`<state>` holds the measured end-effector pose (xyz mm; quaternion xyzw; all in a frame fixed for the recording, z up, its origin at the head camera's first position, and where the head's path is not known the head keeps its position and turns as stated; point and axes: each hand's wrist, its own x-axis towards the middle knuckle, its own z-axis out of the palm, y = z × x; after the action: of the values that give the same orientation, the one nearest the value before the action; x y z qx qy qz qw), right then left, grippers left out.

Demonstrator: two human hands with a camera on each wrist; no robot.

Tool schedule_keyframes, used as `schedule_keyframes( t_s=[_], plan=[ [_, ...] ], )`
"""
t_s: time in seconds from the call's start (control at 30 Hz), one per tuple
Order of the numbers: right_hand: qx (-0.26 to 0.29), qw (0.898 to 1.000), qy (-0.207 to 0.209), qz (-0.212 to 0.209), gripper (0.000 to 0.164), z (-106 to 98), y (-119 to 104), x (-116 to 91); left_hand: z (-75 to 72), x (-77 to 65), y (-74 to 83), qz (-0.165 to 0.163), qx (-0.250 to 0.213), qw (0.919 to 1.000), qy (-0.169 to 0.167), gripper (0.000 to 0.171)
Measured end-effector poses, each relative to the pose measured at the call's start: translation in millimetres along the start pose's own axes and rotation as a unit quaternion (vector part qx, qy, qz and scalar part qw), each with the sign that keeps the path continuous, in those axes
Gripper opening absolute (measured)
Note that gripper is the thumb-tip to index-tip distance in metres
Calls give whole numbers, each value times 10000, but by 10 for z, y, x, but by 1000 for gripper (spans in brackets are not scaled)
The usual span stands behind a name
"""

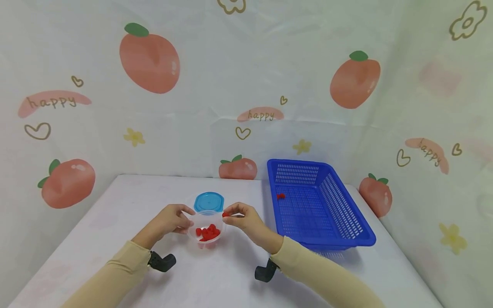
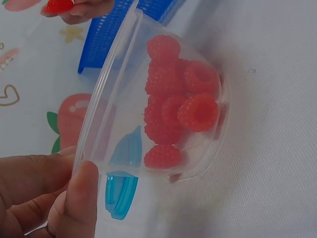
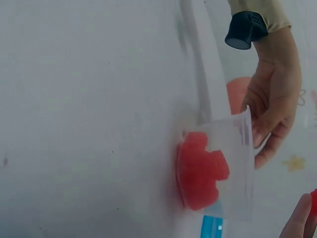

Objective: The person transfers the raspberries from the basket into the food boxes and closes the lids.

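Observation:
A clear plastic tub (image 1: pixel 196 222) with several raspberries (image 1: pixel 209 232) in it stands on the table. My left hand (image 1: pixel 172 219) pinches its rim on the left side; in the left wrist view the thumb and fingers (image 2: pixel 81 193) grip that edge. Above the tub's right rim, my right hand (image 1: pixel 246 220) holds one raspberry (image 1: pixel 226 214) between thumb and fingertips. That same raspberry (image 2: pixel 58 5) shows at the top of the left wrist view, apart from the tub. Behind the tub lies a blue lid (image 1: pixel 209 201).
To the right stands a blue perforated basket (image 1: pixel 323 239), with a small amount of red fruit (image 1: pixel 281 196) by its left wall. A patterned cloth backdrop (image 1: pixel 200 107) hangs behind the white table (image 1: pixel 192 282).

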<state>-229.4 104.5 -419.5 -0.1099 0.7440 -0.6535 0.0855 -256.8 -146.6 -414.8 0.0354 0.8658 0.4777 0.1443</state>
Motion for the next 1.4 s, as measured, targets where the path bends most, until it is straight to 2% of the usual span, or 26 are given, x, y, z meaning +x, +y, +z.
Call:
schedule_keyframes(
  t_s=[0.27,0.63,1.23,1.4],
  plan=[
    [-250,9996,74,136,23,120,-50,-23,-7,3,8,-5,26,10000,17,41],
    [-647,9962,505,290,21,231,71,-1,-3,4,9,-9,23,10000,18,41],
    [-792,9958,331,306,18,239,68,14,-5,2,1,-14,16,10000,20,40],
    [-758,9964,315,231,22,239,63,9,-6,5,-1,-8,11,10000,17,40]
  ],
)
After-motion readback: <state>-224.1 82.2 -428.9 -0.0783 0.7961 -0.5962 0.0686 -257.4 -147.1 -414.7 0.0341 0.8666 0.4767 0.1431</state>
